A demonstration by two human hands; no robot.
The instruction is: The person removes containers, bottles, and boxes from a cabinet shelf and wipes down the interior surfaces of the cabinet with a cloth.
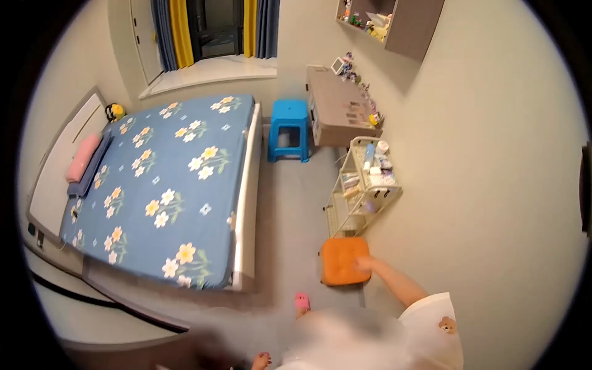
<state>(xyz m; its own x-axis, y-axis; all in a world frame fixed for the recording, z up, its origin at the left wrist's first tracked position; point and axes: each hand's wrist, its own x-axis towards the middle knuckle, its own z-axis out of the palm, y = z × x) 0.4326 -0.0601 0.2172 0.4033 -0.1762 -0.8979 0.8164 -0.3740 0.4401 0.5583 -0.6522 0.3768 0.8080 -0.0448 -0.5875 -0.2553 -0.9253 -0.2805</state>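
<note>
My right hand (364, 264) reaches over the right side of an orange cushioned stool (340, 269). It overlaps the seat in the view; whether it touches it I cannot tell. Motion smears its fingers. At the bottom edge, my left hand (261, 360) hangs low beside my body with its fingers curled, and nothing shows in it. A pink slipper (301, 301) is on one of my feet, on the grey floor. A blurred patch and my white top hide part of the lower middle.
A bed (185, 142) with a blue flowered sheet fills the left. A blue plastic stool (288, 120) stands by a wooden desk (336, 92). Behind the orange stool is a cream shelf cart (354, 157) holding bottles and jars. A wall cabinet (413, 28) hangs above.
</note>
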